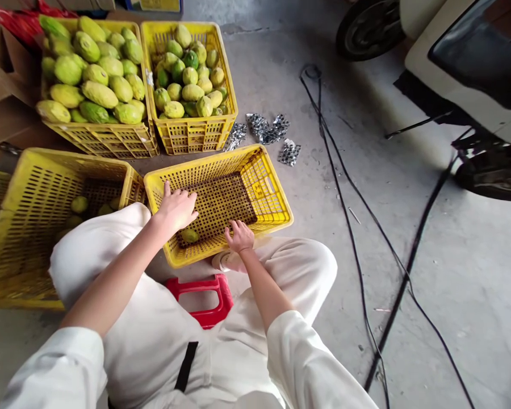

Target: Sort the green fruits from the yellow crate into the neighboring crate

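In front of my knees sits a yellow plastic crate [221, 250] with a perforated floor. A single green-yellow oval fruit [189, 235], papaya-like, lies in its near left corner. My left hand [176, 209] is over the crate's left end with the fingers spread and nothing held. At the near long rim is my right hand [241, 236], fingers apart and reaching over the inside; whether its palm rests on the rim I cannot tell. It holds nothing that I can see.
Two yellow crates heaped with such fruit [100, 94] stand behind. A deeper crate [46, 170] with a few fruits is on the left. Crumpled patterned wrappers [268, 129] and black cables [353, 238] lie on the floor. A red stool [202, 318] is under me; a scooter [468, 85] stands right.
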Tool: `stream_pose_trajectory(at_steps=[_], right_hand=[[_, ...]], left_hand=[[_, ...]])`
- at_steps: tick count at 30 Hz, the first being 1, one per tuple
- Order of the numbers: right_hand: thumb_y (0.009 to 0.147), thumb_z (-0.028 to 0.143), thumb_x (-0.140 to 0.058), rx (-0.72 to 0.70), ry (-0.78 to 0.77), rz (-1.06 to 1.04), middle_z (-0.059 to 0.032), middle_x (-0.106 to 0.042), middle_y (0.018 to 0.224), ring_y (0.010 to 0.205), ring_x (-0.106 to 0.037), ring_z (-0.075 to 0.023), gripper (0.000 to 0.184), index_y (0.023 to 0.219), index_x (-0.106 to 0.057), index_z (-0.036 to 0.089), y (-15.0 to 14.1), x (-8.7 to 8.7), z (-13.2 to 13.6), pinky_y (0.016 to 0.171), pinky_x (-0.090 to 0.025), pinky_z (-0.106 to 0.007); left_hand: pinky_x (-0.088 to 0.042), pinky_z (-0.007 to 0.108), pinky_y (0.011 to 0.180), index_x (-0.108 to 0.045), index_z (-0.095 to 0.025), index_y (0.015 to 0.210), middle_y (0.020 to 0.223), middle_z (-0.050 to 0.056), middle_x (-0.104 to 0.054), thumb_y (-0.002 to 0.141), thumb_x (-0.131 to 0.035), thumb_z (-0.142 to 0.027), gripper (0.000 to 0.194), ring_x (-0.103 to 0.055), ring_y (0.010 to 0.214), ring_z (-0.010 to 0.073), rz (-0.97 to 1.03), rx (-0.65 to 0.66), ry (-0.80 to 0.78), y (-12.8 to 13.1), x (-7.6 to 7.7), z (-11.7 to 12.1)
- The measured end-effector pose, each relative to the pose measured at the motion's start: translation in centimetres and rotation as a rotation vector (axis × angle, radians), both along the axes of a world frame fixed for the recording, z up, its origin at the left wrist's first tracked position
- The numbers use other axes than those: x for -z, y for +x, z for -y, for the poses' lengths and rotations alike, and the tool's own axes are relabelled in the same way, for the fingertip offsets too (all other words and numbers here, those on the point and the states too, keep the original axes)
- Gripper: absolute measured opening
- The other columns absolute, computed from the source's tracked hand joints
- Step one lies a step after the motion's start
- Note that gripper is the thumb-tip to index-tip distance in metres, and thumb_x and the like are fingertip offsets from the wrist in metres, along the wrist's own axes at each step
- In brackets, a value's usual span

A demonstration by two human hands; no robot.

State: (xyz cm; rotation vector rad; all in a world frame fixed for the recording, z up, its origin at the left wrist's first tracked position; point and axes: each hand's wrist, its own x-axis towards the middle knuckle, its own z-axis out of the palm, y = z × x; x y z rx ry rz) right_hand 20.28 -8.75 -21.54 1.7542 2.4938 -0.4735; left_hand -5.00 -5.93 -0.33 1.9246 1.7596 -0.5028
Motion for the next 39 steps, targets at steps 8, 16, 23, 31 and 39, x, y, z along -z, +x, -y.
stream_pose_trajectory(at_steps=[8,16,23,31,39], right_hand=[[0.105,0.037,-0.051,0.01,0.001,0.016,-0.0121,-0.077,0.11,0.098,-0.067,-0.0238,0.034,0.117,-0.077,0.019,0.0,-0.4,0.1,0.078,-0.042,-0.032],[0.106,0.037,-0.049,0.011,0.014,0.002,-0.0117,-0.078,0.106,0.092,-0.068,-0.0238,0.035,0.116,-0.078,0.019,0.3,-0.2,0.2,0.074,-0.041,-0.033],[0.106,0.036,-0.047,0.0,0.022,-0.018,-0.0117,-0.079,0.106,0.094,-0.07,-0.0241,0.037,0.114,-0.078,0.018,0.4,-0.1,0.3,0.077,-0.043,-0.032],[0.105,0.036,-0.048,0.004,0.03,-0.033,-0.0133,-0.08,0.115,0.1,-0.072,-0.0255,0.042,0.131,-0.074,0.016,0.5,-0.1,0.3,0.082,-0.048,-0.032],[0.103,0.035,-0.049,0.034,0.04,-0.051,-0.0117,-0.08,0.108,0.092,-0.072,-0.0243,0.045,0.137,-0.071,0.016,0.6,0.3,0.4,0.076,-0.046,-0.032]], left_hand=[[-0.023,0.087,0.121,-0.067,-0.008,0.143,0.143,0.03,-0.071,0.097,-0.063,-0.03,0.052,-0.057,0.143,0.0531,-0.273,-0.181,-0.012,-1.6,-0.6,0.5],[-0.027,0.062,0.132,-0.058,-0.014,0.154,0.154,0.02,-0.067,0.108,-0.049,-0.041,0.054,-0.061,0.145,0.0358,-0.11,-0.112,-0.027,-3.3,-0.7,-0.6],[-0.033,0.054,0.129,-0.054,-0.01,0.156,0.16,0.022,-0.061,0.109,-0.048,-0.037,0.055,-0.059,0.148,0.0359,-0.055,-0.092,-0.087,-3.5,-1.2,-1.1],[-0.038,0.053,0.126,-0.053,-0.007,0.156,0.158,0.023,-0.063,0.109,-0.046,-0.035,0.055,-0.06,0.147,0.0371,-0.066,-0.08,-0.084,-3.5,-1.2,-1.1],[-0.038,0.057,0.125,-0.051,-0.004,0.159,0.159,0.027,-0.061,0.109,-0.048,-0.034,0.059,-0.059,0.147,0.0416,-0.038,-0.083,-0.095,-3.1,-1.3,-1.2]])
